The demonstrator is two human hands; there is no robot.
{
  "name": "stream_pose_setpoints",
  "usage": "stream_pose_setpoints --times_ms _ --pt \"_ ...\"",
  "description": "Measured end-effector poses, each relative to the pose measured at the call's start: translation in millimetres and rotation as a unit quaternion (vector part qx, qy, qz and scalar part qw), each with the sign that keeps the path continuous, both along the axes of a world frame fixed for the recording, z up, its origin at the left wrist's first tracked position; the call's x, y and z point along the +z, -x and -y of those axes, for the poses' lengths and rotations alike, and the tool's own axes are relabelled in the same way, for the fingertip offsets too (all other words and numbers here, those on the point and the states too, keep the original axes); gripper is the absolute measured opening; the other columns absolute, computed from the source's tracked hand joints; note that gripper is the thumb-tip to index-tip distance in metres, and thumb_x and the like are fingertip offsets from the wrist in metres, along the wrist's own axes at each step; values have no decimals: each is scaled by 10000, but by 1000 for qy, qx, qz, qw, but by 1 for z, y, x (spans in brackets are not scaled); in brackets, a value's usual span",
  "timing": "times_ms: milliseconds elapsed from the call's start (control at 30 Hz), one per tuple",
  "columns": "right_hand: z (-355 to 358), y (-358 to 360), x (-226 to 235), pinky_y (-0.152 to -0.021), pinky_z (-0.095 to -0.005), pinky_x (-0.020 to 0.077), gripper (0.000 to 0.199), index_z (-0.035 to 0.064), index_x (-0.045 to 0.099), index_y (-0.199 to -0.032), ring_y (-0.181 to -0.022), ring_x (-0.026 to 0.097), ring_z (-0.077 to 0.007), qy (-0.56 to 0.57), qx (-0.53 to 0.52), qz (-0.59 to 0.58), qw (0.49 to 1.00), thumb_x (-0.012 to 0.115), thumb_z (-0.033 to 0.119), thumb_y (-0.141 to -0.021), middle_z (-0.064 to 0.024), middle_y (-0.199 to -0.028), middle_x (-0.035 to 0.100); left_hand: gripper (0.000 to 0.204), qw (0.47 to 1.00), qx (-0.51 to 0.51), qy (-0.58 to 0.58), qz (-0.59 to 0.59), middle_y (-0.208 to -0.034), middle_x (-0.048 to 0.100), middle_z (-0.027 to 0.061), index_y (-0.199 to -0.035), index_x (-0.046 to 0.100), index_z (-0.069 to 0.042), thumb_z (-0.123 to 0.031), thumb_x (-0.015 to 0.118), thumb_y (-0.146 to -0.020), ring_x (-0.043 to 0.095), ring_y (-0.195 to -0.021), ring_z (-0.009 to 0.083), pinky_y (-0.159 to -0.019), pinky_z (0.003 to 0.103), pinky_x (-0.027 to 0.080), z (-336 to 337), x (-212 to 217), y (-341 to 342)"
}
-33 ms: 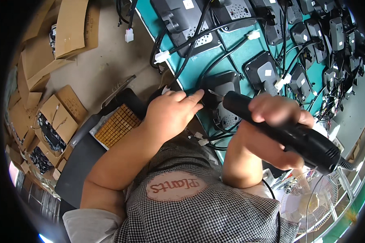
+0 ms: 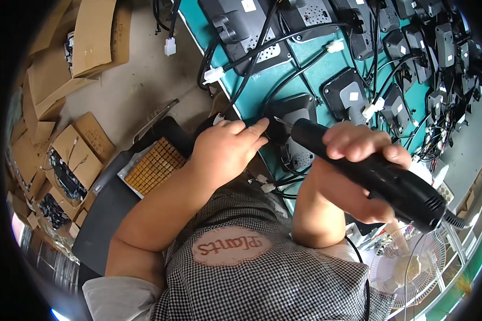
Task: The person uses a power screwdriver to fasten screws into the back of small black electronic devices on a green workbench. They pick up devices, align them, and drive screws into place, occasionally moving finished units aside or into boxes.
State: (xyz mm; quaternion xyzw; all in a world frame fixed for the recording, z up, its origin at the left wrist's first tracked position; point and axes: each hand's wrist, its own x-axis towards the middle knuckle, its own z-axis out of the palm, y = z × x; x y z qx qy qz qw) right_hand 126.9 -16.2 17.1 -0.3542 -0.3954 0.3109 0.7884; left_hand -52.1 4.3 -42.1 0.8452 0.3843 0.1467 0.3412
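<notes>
My right hand (image 2: 353, 171) is wrapped round a black electric screwdriver (image 2: 369, 174), which has a coiled cord at its rear end. Its thin metal bit (image 2: 281, 122) points left and meets a black plastic housing (image 2: 300, 109) close to the table edge, though the exact contact spot is hard to see. My left hand (image 2: 225, 151) grips the near-left edge of that housing, index finger stretched along it and thumb hidden. A perforated metal plate (image 2: 301, 156) shows on the housing, below the screwdriver.
Several similar black housings (image 2: 353, 96) with cables and white connectors (image 2: 214, 75) lie across the teal table (image 2: 241, 99). Open cardboard boxes (image 2: 72, 160) stand on the floor at left, near a chair with a beaded seat pad (image 2: 155, 167). A fan (image 2: 407, 267) is at lower right.
The electric screwdriver and my right hand have shifted slightly left, and the right fingers have moved a little on its body. My left hand and the housing look unmoved.
</notes>
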Motion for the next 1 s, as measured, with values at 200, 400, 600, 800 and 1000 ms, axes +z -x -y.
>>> stream_pose_setpoints --times_ms 200,400,600,800,1000 --pt "-7 12 -20 -485 -354 471 786 60 438 -1143 -547 557 -225 3 -9 92 996 588 707 -722 -115 -778 560 343 999 17 34 -4 -633 525 41 -1067 670 -129 -213 717 -737 530 -563 237 -539 346 463 0 -2 -2" --pt "-16 20 -33 -447 -334 493 770 20 423 -1123 -538 572 -224 -50 -2 179 983 646 633 -715 -129 -746 568 331 999 -22 -27 37 -621 515 9 -1017 663 -111 -250 708 -719 531 -559 176 -491 302 448 1 -3 -3" --pt "-15 20 -29 -499 -353 508 720 4 427 -1114 -598 596 -240 -40 55 230 971 711 533 -717 -135 -758 589 157 997 -73 -33 -20 -638 516 13 -748 600 -129 -215 663 -632 540 -579 207 -481 323 443 12 -5 -8" --pt "-11 14 -38 -539 -381 518 705 26 436 -1165 -613 605 -250 -38 27 229 972 713 504 -727 -142 -761 598 382 995 -87 -32 -49 -657 542 26 -1017 572 -101 -273 661 -687 557 -588 202 -482 314 458 25 -14 -16" --pt "-11 -17 -27 -606 -377 532 670 15 507 -1138 -670 632 -268 -13 -51 137 989 742 482 -719 -160 -835 634 610 990 -110 -10 -87 -660 559 74 -1338 456 -86 -315 626 -798 574 -598 225 -505 355 477 20 -2 -59"
